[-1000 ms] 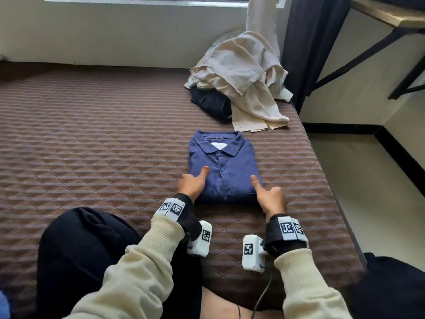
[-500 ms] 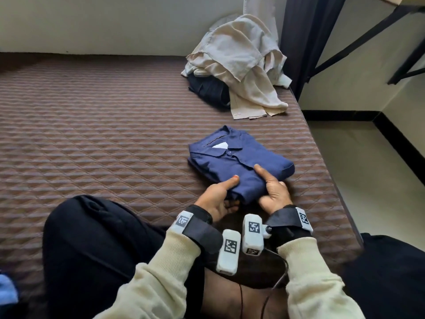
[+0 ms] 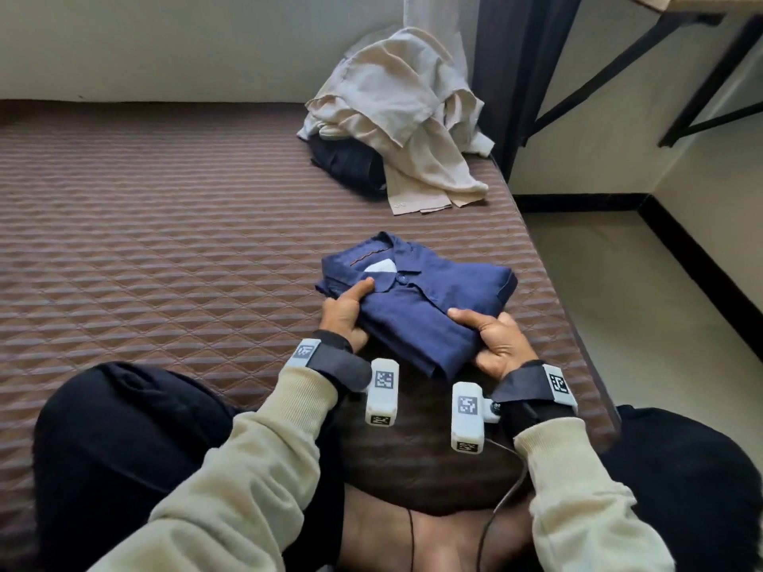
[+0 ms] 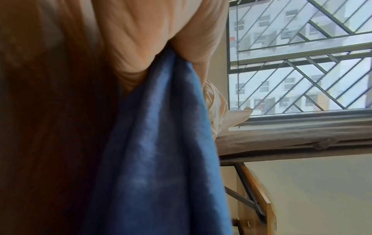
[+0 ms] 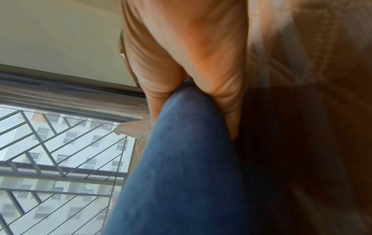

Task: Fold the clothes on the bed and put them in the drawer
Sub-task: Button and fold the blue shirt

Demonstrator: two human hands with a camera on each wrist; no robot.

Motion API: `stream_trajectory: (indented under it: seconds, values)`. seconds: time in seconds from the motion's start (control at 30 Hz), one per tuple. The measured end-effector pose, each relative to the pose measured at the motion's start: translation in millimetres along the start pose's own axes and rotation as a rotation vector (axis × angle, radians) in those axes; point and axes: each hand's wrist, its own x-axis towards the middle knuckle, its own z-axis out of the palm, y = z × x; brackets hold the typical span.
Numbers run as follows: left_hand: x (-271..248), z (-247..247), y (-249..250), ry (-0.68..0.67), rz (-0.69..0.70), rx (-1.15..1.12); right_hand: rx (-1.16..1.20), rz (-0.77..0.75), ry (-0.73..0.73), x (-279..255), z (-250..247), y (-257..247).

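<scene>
A folded navy blue shirt is lifted off the brown quilted bed, collar towards the far left. My left hand grips its left edge, thumb on top and fingers underneath. On the near right corner my right hand holds it the same way. In the left wrist view blue cloth is pinched in the palm, and in the right wrist view the blue shirt is wedged between thumb and palm. No drawer is in view.
A heap of unfolded beige clothes lies over a dark garment at the bed's far right corner. The bed's right edge drops to a pale floor. A dark curtain and a bracketed shelf stand at the right. My knees in black trousers are close.
Both hands slid under the folded blue shirt, gripped it and lifted it off the bed. It has turned clockwise and come nearer to me.
</scene>
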Motion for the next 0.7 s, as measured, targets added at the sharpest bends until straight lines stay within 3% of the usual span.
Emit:
stream_trajectory:
  seconds: [0.2,0.33,0.5,0.7]
  values:
    - [5.1,11.1,55.4,-0.127,0.125,-0.051,-0.039,-0.048,-0.214,25.9,50.7,-28.9]
    - [26.9,10.6,123.1,-0.190,0.226,-0.129,-0.126,-0.089,-0.387,57.9,120.9,-51.6]
    - [85.2,-4.3,207.5,-0.153,0.270,-0.157,-0.192,-0.054,-0.548,119.4,218.6,-47.1]
    - [190.7,-19.9,285.7,-0.035,0.274,-0.135,-0.216,-0.018,-0.664,232.7,321.8,-26.2]
